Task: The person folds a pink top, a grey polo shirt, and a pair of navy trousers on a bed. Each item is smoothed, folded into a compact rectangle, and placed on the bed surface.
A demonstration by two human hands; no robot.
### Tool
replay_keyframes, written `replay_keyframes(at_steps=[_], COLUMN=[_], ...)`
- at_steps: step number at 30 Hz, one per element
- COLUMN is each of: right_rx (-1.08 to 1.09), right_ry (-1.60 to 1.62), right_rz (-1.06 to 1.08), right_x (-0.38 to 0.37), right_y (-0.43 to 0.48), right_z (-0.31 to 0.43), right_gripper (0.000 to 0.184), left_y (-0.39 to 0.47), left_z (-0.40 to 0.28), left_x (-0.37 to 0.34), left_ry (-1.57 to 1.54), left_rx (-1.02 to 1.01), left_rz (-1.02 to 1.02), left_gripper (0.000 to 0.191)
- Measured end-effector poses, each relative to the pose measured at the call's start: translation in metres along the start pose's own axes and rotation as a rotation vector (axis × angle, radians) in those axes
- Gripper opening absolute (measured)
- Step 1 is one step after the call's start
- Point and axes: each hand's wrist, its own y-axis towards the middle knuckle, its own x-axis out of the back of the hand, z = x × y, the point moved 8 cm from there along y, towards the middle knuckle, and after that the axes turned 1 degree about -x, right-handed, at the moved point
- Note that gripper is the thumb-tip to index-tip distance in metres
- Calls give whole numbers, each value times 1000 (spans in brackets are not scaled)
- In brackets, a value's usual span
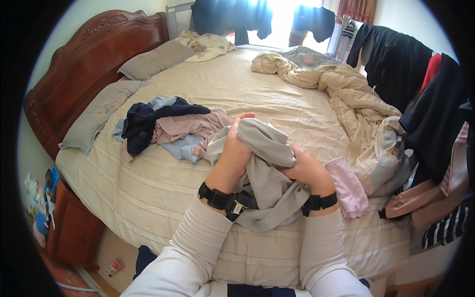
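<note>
A light grey garment is bunched between my two hands above the near part of the bed. My left hand grips its left side, with the thumb hidden behind cloth. On the other side my right hand holds the rolled upper fold, its fingertips partly covered. The lower part of the garment rests on the striped beige bedsheet. Just beyond my left hand lies a loose pile with a navy garment, a dusty pink garment and light blue cloth. A folded pink cloth is right of my right wrist.
A crumpled beige quilt runs along the bed's right side. Dark clothes hang beyond it. Pillows lie against the carved wooden headboard. A wooden nightstand stands at the left, near a small package on the floor.
</note>
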Motion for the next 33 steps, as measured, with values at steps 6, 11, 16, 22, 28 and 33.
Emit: replay_keyframes(at_steps=[6,11,16,22,28,33], right_rx=[-144,43,343,525,2,-238], right_ry=[67,466,507,356,84,-427], right_rz=[240,-383,-706,-610,-552,-504], right_x=[-20,26,48,54,51,38], right_y=[2,5,-22,-29,2,4], right_z=[-18,6,53,75,8,-29], right_gripper=[34,24,24,23,32,63], left_y=[3,9,6,19,22,13], left_z=[-16,-24,-18,9,53,62], left_x=[-5,9,-2,8,19,8], left_ry=[188,835,1027,1021,-480,-669], left_rx=[-136,-356,-464,-188,274,355], left_rz=[190,153,177,228,3,133], left_gripper=[104,112,73,26,39,43])
